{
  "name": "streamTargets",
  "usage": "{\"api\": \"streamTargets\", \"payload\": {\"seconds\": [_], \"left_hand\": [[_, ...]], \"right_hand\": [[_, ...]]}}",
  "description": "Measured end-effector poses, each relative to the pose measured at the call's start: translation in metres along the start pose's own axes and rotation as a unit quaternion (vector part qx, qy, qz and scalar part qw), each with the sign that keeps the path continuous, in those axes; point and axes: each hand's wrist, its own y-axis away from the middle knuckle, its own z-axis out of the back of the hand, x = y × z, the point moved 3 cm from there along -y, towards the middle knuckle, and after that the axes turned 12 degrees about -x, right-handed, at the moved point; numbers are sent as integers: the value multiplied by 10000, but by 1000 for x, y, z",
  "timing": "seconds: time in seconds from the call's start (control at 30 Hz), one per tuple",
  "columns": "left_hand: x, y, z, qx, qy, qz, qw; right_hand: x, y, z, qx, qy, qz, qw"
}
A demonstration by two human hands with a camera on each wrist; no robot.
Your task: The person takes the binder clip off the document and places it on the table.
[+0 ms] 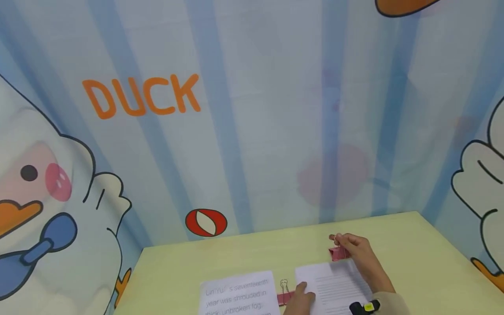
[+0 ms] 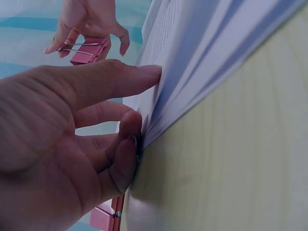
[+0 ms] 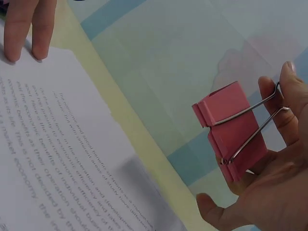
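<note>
My right hand (image 1: 364,256) grips a pink binder clip (image 1: 338,253) by its wire handles, just beyond the far edge of a stack of printed paper (image 1: 334,282). In the right wrist view the clip (image 3: 237,126) hangs in the air, and its mouth appears closed with no paper in it. With thumb and curled fingers, my left hand (image 1: 300,302) pinches the stack at its left edge. The left wrist view shows the sheets (image 2: 187,62) fanned slightly apart beside the thumb of that hand (image 2: 62,125).
A second pink binder clip (image 1: 285,298) lies on the pale yellow table (image 1: 252,253), between the stack and another large-print paper (image 1: 238,294) at the left. Behind the table hangs a striped blue cloth backdrop (image 1: 271,131) with duck drawings.
</note>
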Motion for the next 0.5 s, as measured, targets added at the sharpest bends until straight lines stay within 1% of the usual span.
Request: {"api": "streamTargets", "payload": {"seconds": [0.07, 0.17, 0.27, 0.4, 0.5], "left_hand": [[5, 13, 5, 135, 211, 471, 9986], [5, 21, 10, -44, 242, 321, 9992], [3, 26, 10, -122, 215, 375, 9990], [-1, 28, 7, -145, 289, 538, 9980], [-3, 26, 7, -80, 277, 512, 9983]], "right_hand": [[-2, 0, 0, -109, -4, -230, 9997], [-3, 1, 7, -250, -169, -452, 9985], [-3, 0, 18, -362, -407, -589, 9968], [-4, -1, 34, -572, -248, -652, 9959], [-6, -2, 46, -778, 11, -708, 9945]]}}
